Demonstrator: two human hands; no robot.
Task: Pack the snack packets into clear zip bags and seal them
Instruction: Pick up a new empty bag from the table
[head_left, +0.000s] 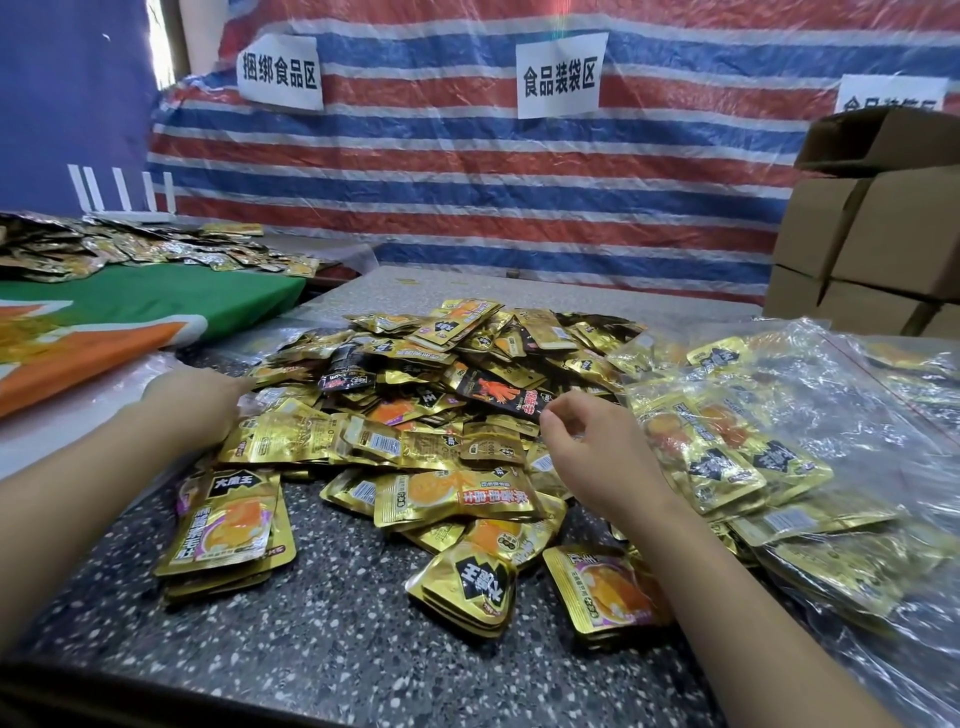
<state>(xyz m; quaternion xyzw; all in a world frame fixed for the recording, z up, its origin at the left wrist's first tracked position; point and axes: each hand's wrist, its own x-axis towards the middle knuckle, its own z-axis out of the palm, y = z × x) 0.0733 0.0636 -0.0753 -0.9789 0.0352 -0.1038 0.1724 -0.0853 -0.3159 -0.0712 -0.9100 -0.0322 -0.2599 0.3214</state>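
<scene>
- On a speckled stone table (322, 649), a heap of gold snack packets (441, 395) lies between and just beyond both hands.
- Filled clear zip bags (779, 457) lie just right of the right hand.
- Left hand (200, 400) rests at the heap's left edge, fingers blurred; its grip cannot be told.
- Right hand (592, 447) hovers over the packets, fingers loosely curled, holding nothing.
</scene>
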